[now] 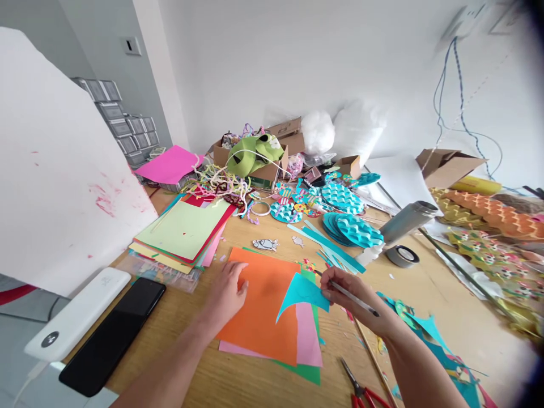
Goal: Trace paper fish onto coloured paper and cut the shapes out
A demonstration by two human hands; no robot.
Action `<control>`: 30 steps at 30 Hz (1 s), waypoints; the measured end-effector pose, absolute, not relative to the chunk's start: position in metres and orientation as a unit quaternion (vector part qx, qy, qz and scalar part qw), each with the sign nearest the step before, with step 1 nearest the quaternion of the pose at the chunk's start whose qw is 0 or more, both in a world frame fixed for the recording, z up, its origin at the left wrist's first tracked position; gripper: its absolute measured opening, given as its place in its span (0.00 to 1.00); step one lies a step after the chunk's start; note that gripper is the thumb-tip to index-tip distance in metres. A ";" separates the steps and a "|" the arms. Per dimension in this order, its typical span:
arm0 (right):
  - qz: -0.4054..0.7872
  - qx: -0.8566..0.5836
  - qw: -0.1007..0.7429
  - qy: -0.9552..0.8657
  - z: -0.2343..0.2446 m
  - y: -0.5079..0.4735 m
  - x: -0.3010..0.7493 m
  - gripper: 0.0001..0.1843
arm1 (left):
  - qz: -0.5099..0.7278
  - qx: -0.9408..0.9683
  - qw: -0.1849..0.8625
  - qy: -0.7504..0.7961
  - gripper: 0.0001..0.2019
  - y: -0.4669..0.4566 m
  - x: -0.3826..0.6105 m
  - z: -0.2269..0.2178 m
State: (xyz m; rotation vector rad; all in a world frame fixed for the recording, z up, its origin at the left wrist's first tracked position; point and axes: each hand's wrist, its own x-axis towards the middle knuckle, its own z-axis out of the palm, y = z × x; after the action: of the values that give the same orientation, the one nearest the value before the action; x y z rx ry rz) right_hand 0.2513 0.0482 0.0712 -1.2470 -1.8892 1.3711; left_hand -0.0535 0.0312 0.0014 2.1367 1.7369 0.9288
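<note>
Tabletop (429, 292) beneath, right fingers (329, 277) hold blue paper (300, 290) by its edge.

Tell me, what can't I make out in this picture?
All in the head view:
Blue paper: its faint lines are too thin to read.
Pink sheet: mostly hidden under the orange sheet.
Scissors: handles cut off by the bottom edge.
Box: contents partly hidden by the green cloth.

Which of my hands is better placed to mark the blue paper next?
Probably your right hand: it holds the pen and touches the blue paper. Your left hand, farther off over the orange sheet, has none.
</note>
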 end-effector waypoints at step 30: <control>0.424 -0.499 0.304 -0.692 0.051 0.019 0.196 0.12 | 0.273 0.617 0.528 0.517 0.09 0.019 -0.035 0.047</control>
State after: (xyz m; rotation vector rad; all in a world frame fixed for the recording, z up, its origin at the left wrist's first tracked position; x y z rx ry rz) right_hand 0.1962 0.0191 0.0514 -1.3228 -1.8327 1.1247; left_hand -0.0350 0.0188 0.0472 1.4732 1.2346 0.6517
